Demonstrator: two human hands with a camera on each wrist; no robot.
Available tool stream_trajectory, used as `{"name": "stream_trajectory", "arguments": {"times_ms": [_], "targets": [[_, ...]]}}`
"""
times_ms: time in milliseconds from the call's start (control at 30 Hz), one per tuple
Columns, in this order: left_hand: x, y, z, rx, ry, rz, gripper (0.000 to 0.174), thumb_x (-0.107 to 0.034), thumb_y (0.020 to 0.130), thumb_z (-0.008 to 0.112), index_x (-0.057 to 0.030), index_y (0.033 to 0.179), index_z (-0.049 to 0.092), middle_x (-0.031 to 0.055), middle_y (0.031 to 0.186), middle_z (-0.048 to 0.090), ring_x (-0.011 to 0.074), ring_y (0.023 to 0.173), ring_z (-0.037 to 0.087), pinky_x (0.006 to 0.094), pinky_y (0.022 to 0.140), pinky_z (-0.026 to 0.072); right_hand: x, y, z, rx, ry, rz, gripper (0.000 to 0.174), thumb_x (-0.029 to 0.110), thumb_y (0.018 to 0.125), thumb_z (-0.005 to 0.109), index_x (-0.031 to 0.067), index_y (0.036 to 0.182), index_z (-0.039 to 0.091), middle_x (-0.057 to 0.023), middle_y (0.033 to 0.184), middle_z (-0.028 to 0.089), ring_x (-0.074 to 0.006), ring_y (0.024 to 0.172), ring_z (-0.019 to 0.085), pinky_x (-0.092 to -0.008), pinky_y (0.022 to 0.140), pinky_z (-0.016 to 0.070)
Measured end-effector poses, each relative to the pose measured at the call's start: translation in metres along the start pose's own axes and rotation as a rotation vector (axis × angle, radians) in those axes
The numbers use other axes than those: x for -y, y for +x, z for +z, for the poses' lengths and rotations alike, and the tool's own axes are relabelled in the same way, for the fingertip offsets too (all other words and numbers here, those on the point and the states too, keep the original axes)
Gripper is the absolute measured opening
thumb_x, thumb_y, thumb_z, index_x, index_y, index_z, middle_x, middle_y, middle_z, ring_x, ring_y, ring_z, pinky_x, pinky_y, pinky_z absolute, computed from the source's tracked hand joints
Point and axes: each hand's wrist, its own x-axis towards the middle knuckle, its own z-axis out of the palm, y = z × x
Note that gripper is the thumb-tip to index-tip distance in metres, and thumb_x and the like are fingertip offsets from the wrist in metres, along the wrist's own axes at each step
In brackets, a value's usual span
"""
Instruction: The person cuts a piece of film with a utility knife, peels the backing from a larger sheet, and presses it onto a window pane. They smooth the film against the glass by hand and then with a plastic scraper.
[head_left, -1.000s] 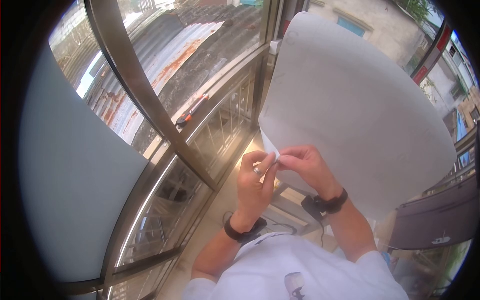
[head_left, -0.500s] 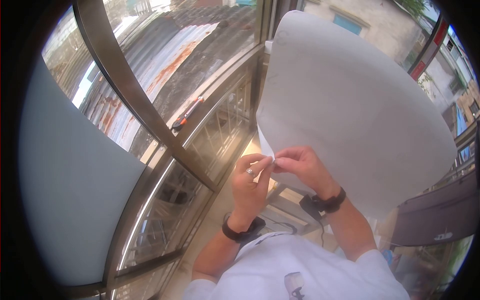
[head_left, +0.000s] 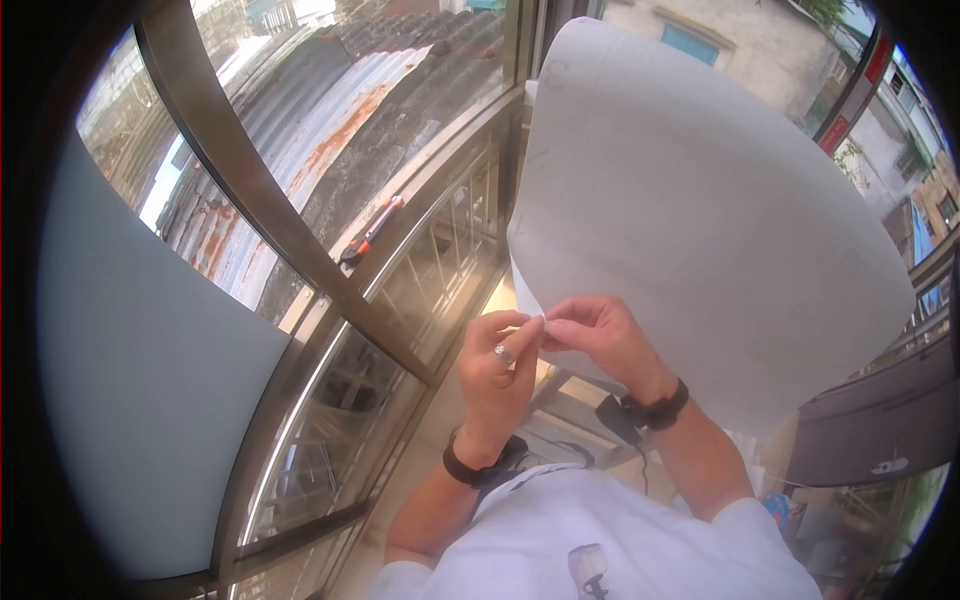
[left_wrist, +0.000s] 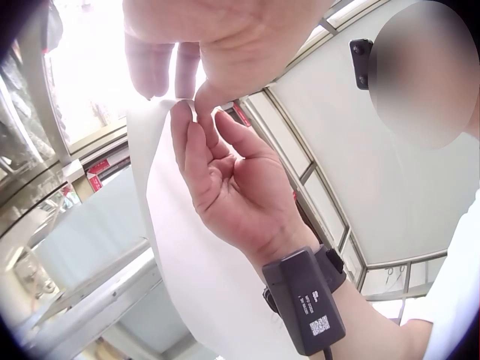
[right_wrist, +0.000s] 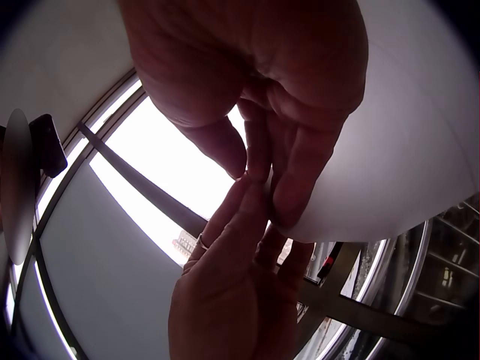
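Window panes and a slanted frame bar (head_left: 250, 190) fill the background. Left hand (head_left: 497, 370) and right hand (head_left: 600, 335) both pinch the lower corner of a big white sheet (head_left: 700, 220) held up before the glass. They seem to be picking that corner apart, which calls for a fine fingernail grip. An orange knife (head_left: 368, 232) lies on the ledge, well apart.

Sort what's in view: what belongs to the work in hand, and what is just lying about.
In hand: large white flexible sheet, its corner pinched by left hand and right hand.
Lying about: orange-handled utility knife on the brown metal window frame.
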Motion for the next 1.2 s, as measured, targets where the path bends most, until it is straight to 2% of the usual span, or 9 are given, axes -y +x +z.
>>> {"name": "stream_trajectory", "arguments": {"times_ms": [633,700,833,900,1000,1133,1200], "targets": [[0.000,-0.004,-0.003,-0.003,0.013,-0.020,0.029,0.005,0.081,0.073,-0.0100,0.106,0.074,0.0078,0.100,0.066,0.0243,0.087,0.062,0.0331,0.067,0.0511,-0.007,-0.002,0.004,-0.008,0.022,-0.018,0.017,0.008,0.096,0.063,-0.0047,0.104,0.070,-0.0078,0.098,0.071,-0.0127,0.091,0.068,-0.0274,0.086,0.0590],[-0.003,-0.004,-0.006,0.032,-0.004,-0.084,0.028,0.005,0.083,0.073,-0.0075,0.108,0.075,0.0102,0.104,0.067,0.0229,0.093,0.065,0.0308,0.076,0.0526,-0.009,-0.001,0.004,-0.004,0.044,-0.025,0.016,0.008,0.096,0.063,-0.0046,0.104,0.070,-0.0070,0.097,0.071,-0.0120,0.090,0.068,-0.0267,0.085,0.0582],[-0.005,-0.004,-0.009,0.050,-0.043,-0.155,0.022,0.002,0.086,0.072,-0.0037,0.107,0.075,0.0122,0.105,0.068,0.0233,0.094,0.067,0.0309,0.079,0.0528,-0.014,-0.001,0.004,-0.003,0.020,-0.060,0.014,0.007,0.096,0.063,-0.0040,0.102,0.070,-0.0052,0.096,0.070,-0.0101,0.088,0.066,-0.0241,0.083,0.0558],[-0.007,-0.003,-0.012,0.071,-0.099,-0.235,0.016,-0.002,0.086,0.071,-0.0024,0.102,0.074,0.0118,0.102,0.070,0.0260,0.092,0.067,0.0330,0.076,0.0533,-0.013,-0.001,0.006,-0.010,-0.127,-0.102,0.013,0.006,0.095,0.062,-0.0030,0.100,0.071,-0.0023,0.095,0.069,-0.0081,0.086,0.064,-0.0235,0.079,0.0531],[-0.008,-0.001,-0.016,0.092,-0.097,-0.264,0.016,-0.002,0.087,0.071,-0.0019,0.102,0.074,0.0121,0.100,0.071,0.0250,0.089,0.068,0.0323,0.076,0.0535,-0.015,-0.001,0.008,-0.017,-0.242,-0.146,0.012,0.005,0.094,0.062,-0.0020,0.099,0.071,-0.0013,0.094,0.067,-0.0078,0.085,0.062,-0.0245,0.077,0.0520],[-0.007,0.000,-0.019,0.109,-0.074,-0.248,0.015,-0.001,0.087,0.071,-0.0016,0.102,0.074,0.0124,0.101,0.071,0.0248,0.088,0.068,0.0319,0.074,0.0536,-0.011,0.000,0.012,-0.033,-0.339,-0.197,0.012,0.006,0.093,0.063,-0.0019,0.098,0.070,-0.0025,0.093,0.065,-0.0087,0.084,0.061,-0.0253,0.076,0.0513],[-0.011,0.000,-0.021,0.128,-0.055,-0.329,0.015,-0.001,0.087,0.070,-0.0015,0.102,0.074,0.0134,0.098,0.072,0.0250,0.084,0.069,0.0318,0.072,0.0539,-0.010,0.000,0.012,-0.043,-0.360,-0.178,0.012,0.007,0.093,0.063,-0.0026,0.095,0.070,-0.0039,0.092,0.065,-0.0092,0.083,0.061,-0.0249,0.074,0.0503]]}}
